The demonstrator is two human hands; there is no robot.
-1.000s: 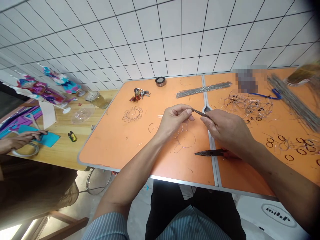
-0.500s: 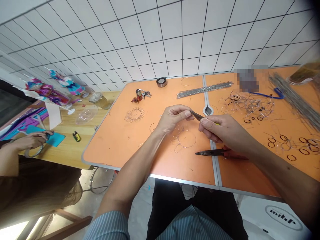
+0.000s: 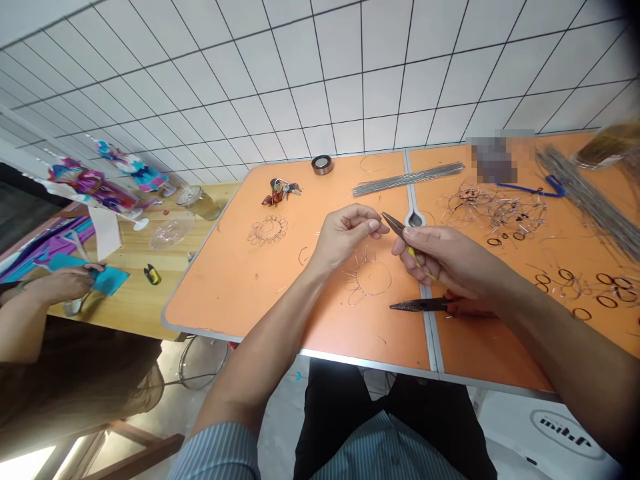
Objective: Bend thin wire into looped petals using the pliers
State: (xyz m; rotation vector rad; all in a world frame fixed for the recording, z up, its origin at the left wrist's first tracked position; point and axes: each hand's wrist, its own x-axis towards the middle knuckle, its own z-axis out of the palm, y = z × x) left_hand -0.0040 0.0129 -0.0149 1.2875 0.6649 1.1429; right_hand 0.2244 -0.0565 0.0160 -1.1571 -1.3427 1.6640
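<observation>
R wrist [image 3: 487, 283] part-hides pliers [image 3: 420, 305], grips [image 3: 465, 307] prob. red.

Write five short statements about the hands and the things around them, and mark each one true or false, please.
1. The right hand holds a yellow-handled tool. True.
2. A tape roll lies near the tiled wall. True.
3. The left hand touches the tape roll. False: the left hand is near the tip of the yellow-handled tool.
4. The red-handled pliers stand upright. False: the red-handled pliers lie on the orange table.
5. A co-worker's hand is at a blue sheet. True.
</observation>
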